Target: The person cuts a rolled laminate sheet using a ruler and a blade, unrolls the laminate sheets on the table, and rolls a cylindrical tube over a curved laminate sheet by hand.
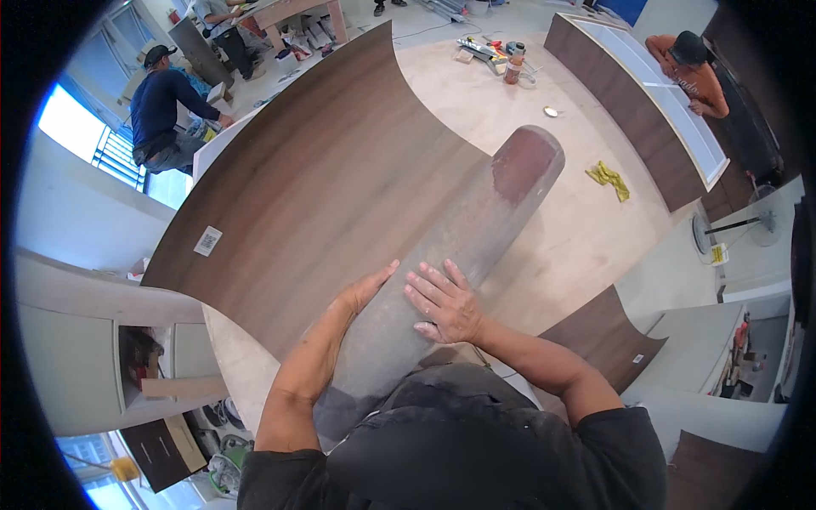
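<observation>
A large brown wood-grain laminate sheet [314, 187] lies curved across the table, with a white label near its left edge. Along its right side runs a long grey roll [450, 229], with a dark red patch at its far rounded end. Whether this roll is the sheet's curled-over back or a separate piece, I cannot tell. My left hand [367, 289] rests along the roll's left side with fingers stretched out. On top of the roll, my right hand [446, 304] lies flat with its fingers spread. Neither hand grasps anything.
The pale tabletop [586, 246] holds yellow-green gloves [609, 180], a bottle [513, 68] and several tools. A person in orange [710, 89] leans over a brown-sided frame [612, 110]. Another person [166, 110] works at the left. A smaller brown sheet [599, 344] lies right.
</observation>
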Demonstrator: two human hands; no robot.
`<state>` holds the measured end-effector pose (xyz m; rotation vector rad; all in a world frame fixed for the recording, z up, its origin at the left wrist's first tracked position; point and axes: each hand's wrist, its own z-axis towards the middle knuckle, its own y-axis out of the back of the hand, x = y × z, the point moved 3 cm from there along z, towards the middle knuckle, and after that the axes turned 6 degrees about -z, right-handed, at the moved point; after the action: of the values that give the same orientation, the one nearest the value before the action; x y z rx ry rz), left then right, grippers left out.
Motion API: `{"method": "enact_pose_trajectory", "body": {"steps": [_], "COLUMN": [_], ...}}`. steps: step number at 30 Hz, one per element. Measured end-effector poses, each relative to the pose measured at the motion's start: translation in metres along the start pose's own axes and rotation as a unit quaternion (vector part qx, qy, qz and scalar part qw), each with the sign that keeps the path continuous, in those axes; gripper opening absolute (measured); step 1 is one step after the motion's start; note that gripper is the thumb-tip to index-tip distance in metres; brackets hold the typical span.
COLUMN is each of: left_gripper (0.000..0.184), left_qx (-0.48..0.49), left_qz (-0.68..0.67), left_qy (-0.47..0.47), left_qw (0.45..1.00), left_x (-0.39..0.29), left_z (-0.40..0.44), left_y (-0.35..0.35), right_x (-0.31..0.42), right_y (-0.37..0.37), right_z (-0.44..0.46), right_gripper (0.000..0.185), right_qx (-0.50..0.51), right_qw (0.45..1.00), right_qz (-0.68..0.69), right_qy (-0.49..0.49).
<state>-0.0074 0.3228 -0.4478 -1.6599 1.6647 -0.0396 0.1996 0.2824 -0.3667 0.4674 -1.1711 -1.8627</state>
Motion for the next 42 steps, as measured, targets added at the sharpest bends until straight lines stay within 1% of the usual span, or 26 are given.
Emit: {"method": "enact_pose_trajectory", "body": {"steps": [2,5,8,11,12,13,14,17,20,24,26,29,30,33,35,36,38,39,40,42], "left_gripper": [0.070,0.066,0.066,0.066,0.066,0.066,0.065,0.059,0.054,0.047,0.045,0.043,0.043,0.040,0.038,0.040,0.042,0.047,0.052,0.073], "left_qx": [0.021,0.016,-0.001,-0.024,-0.023,-0.022,-0.023,-0.052,-0.010,-0.021,-0.069,-0.202,-0.237,-0.286,-0.309,-0.318,-0.340,-0.372,-0.404,-0.443], "left_qz": [-0.036,-0.067,0.081,0.229,0.321,0.409,0.494,0.437,0.428,0.425,0.477,0.588,0.600,0.551,0.507,0.503,0.494,0.521,0.547,0.616], "left_qy": [0.004,0.022,-0.032,-0.083,-0.131,-0.177,-0.221,-0.159,-0.164,-0.125,-0.121,-0.102,-0.096,-0.115,-0.133,-0.151,-0.190,-0.186,-0.178,-0.291], "left_qw": [0.999,0.997,0.996,0.970,0.938,0.895,0.841,0.884,0.889,0.896,0.868,0.776,0.758,0.776,0.794,0.789,0.777,0.745,0.712,0.583], "left_x": [0.002,0.017,0.028,0.034,0.034,0.034,0.028,0.015,0.014,-0.001,-0.014,-0.040,-0.050,-0.074,-0.087,-0.087,-0.079,-0.072,-0.057,-0.008], "left_z": [-0.014,-0.018,0.001,0.032,0.047,0.066,0.072,0.088,0.121,0.112,0.112,0.108,0.102,0.060,0.021,-0.003,-0.056,-0.081,-0.097,-0.097], "left_y": [-0.018,-0.034,-0.024,0.004,0.015,0.029,0.033,0.034,0.050,0.056,0.067,0.084,0.089,0.088,0.081,0.074,0.050,0.031,0.014,0.003], "right_x": [0.005,0.016,0.022,0.022,0.023,0.023,0.021,0.013,0.008,0.001,-0.004,-0.011,-0.015,-0.028,-0.035,-0.038,-0.050,-0.054,-0.056,-0.058], "right_y": [0.017,0.037,0.032,0.027,0.026,0.025,0.023,0.023,0.019,0.009,-0.002,-0.024,-0.032,-0.076,-0.096,-0.107,-0.144,-0.160,-0.170,-0.187], "right_z": [0.006,0.013,0.010,0.011,0.011,0.010,0.009,0.012,0.023,0.048,0.063,0.091,0.101,0.119,0.145,0.155,0.169,0.176,0.183,0.196], "right_gripper": [0.064,0.062,0.064,0.066,0.067,0.067,0.067,0.068,0.066,0.060,0.054,0.045,0.042,0.037,0.039,0.041,0.044,0.046,0.047,0.048], "right_qx": [0.012,0.048,0.084,0.102,0.106,0.109,0.112,0.117,0.111,0.085,0.089,0.119,0.132,0.189,0.314,0.377,0.433,0.459,0.458,0.455], "right_qw": [1.000,0.998,0.996,0.994,0.993,0.992,0.992,0.990,0.990,0.994,0.994,0.989,0.987,0.978,0.942,0.917,0.896,0.884,0.885,0.886], "right_qz": [0.018,0.031,0.033,0.024,0.020,0.012,0.005,-0.014,-0.023,-0.014,-0.010,0.008,0.014,-0.030,-0.038,-0.042,-0.054,-0.062,-0.049,-0.024], "right_qy": [-0.001,-0.013,-0.030,-0.045,-0.050,-0.058,-0.065,-0.081,-0.081,-0.069,-0.068,-0.082,-0.089,-0.088,-0.112,-0.123,-0.085,-0.062,-0.071,-0.085]}}
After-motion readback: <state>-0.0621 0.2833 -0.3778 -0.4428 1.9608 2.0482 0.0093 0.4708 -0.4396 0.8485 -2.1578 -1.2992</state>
